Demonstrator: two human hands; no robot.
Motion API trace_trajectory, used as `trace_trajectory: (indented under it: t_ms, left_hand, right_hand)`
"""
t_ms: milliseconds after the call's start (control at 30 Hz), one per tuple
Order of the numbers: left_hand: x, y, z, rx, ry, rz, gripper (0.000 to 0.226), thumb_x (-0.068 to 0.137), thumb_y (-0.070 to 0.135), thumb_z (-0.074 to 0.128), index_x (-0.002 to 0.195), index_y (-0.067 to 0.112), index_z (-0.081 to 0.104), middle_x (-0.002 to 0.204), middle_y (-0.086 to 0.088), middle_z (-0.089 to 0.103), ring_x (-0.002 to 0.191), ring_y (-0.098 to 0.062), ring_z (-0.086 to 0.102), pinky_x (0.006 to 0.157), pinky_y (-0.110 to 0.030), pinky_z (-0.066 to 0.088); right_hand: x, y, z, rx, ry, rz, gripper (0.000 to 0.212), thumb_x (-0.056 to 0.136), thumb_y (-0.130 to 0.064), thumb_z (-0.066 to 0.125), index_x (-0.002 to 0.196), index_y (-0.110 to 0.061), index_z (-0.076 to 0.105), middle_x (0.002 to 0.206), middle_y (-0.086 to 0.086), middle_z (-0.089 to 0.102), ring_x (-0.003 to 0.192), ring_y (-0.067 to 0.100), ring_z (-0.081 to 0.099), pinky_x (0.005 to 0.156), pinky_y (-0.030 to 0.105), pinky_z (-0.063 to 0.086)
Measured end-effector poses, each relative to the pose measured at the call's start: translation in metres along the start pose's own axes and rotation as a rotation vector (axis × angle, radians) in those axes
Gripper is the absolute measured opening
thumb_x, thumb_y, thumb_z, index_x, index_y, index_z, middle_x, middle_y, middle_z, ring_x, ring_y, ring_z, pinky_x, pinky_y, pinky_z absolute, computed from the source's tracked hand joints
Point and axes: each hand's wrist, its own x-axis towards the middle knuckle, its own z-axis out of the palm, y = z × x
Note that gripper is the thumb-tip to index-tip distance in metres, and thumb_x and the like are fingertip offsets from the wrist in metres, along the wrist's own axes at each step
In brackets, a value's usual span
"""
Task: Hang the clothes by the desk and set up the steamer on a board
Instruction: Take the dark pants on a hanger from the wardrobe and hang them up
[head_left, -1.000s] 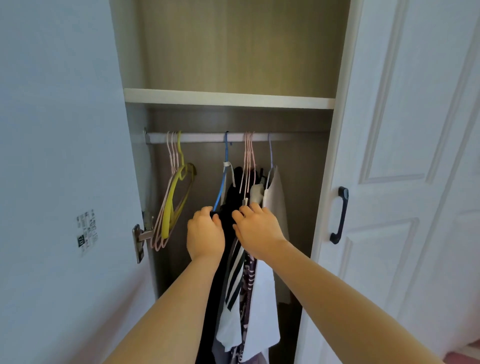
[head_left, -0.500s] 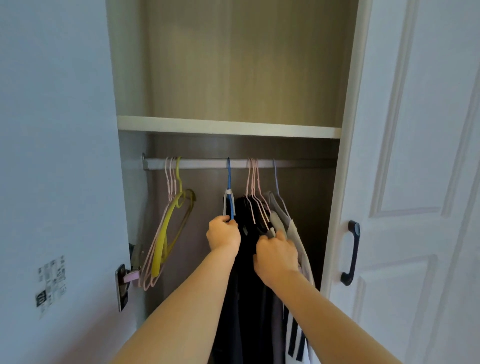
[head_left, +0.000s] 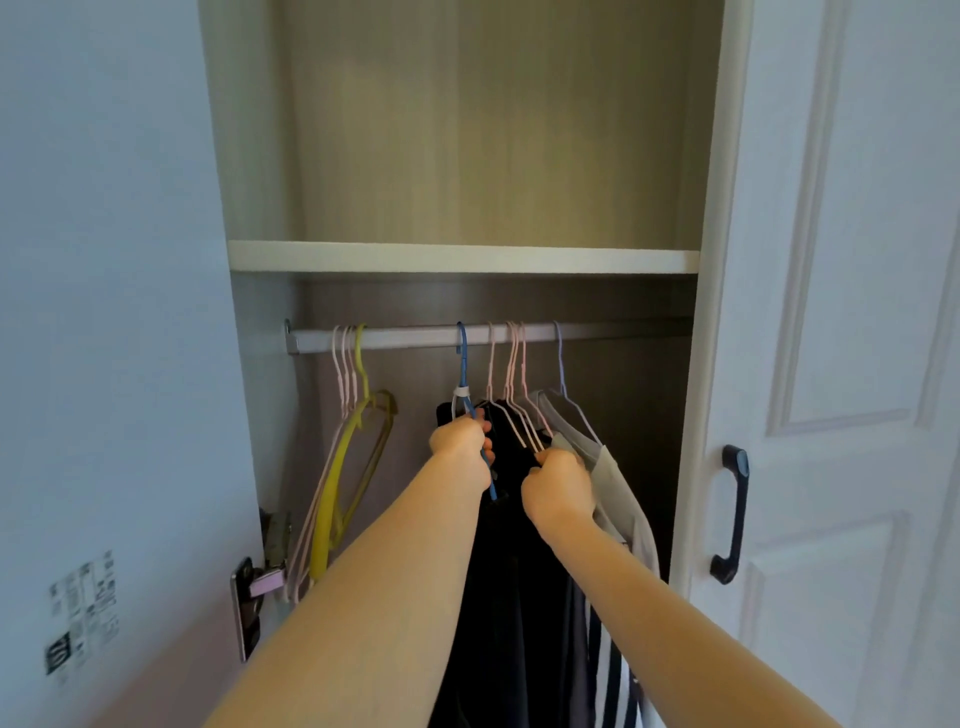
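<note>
Both hands are inside an open wardrobe, under its white shelf and just below the metal rail. The left hand has its fingers curled round the sloping arm of a blue hanger, whose hook sits on the rail straight above the grip; a white band wraps the hanger's neck just above the knuckles. Right of that grip, the right hand pinches the lower wires of the pink hangers, about three hooks bunched together on the rail, with one pale lilac hanger further right again. Between and below the two hands hangs the dark clothing, black and falling straight down; a grey-beige garment lies against the outer side of the right hand, and a black-and-white striped piece shows beneath the right forearm. Well to the left of the left hand hang empty hangers: one yellow hanger and roughly three pale pink ones beside it. A door hinge sits lower left, the closed white door with a black handle stands at the right.
</note>
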Motion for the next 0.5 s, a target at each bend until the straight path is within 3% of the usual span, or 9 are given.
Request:
trace_trajectory:
  t_ms: [133, 200, 300, 367, 500]
  left_hand:
    - [0.002, 0.004, 0.006, -0.056, 0.036, -0.014, 0.024, 0.099, 0.006, 0.041, 0.084, 0.006, 0.061, 0.063, -0.003, 0.047, 0.046, -0.014, 0.027, 0.030, -0.009, 0.020]
    - [0.000, 0.007, 0.008, -0.049, 0.064, -0.001, 0.029, 0.098, 0.005, 0.042, 0.074, 0.007, 0.058, 0.061, -0.004, 0.045, 0.046, -0.014, 0.025, 0.030, -0.007, 0.018]
    - [-0.010, 0.013, 0.010, -0.011, 0.093, 0.034, 0.020, 0.097, 0.007, 0.046, 0.101, 0.003, 0.065, 0.063, -0.003, 0.046, 0.046, -0.013, 0.028, 0.035, -0.018, 0.025]
    - [-0.015, 0.016, 0.011, 0.051, 0.062, 0.084, 0.031, 0.095, 0.010, 0.047, 0.123, 0.000, 0.057, 0.066, -0.002, 0.044, 0.050, -0.013, 0.035, 0.043, -0.024, 0.030]
    - [-0.024, 0.025, 0.015, 0.028, 0.112, 0.098, 0.031, 0.094, 0.009, 0.048, 0.122, 0.001, 0.059, 0.072, -0.005, 0.052, 0.049, -0.014, 0.036, 0.043, -0.025, 0.029]
  right_hand:
    - [0.004, -0.001, 0.003, 0.038, 0.056, -0.025, 0.019, 0.091, -0.007, 0.051, 0.109, -0.010, 0.057, 0.111, 0.009, 0.059, 0.093, 0.017, 0.054, 0.079, 0.028, 0.047]
    - [0.003, -0.001, 0.000, 0.114, 0.061, 0.008, 0.023, 0.091, -0.005, 0.051, 0.112, -0.010, 0.057, 0.109, 0.009, 0.059, 0.095, 0.021, 0.058, 0.084, 0.036, 0.052]
    - [-0.001, -0.004, -0.007, 0.166, 0.069, 0.032, 0.025, 0.090, -0.008, 0.049, 0.114, -0.012, 0.057, 0.109, 0.008, 0.060, 0.095, 0.026, 0.060, 0.084, 0.045, 0.054]
    - [-0.005, -0.006, -0.013, 0.183, 0.079, 0.018, 0.021, 0.091, -0.011, 0.048, 0.110, -0.014, 0.059, 0.107, 0.007, 0.060, 0.094, 0.026, 0.060, 0.083, 0.047, 0.053]
    - [-0.012, -0.002, -0.026, 0.199, 0.087, -0.018, 0.021, 0.095, -0.012, 0.048, 0.113, -0.014, 0.058, 0.115, 0.005, 0.050, 0.096, 0.025, 0.059, 0.087, 0.048, 0.051]
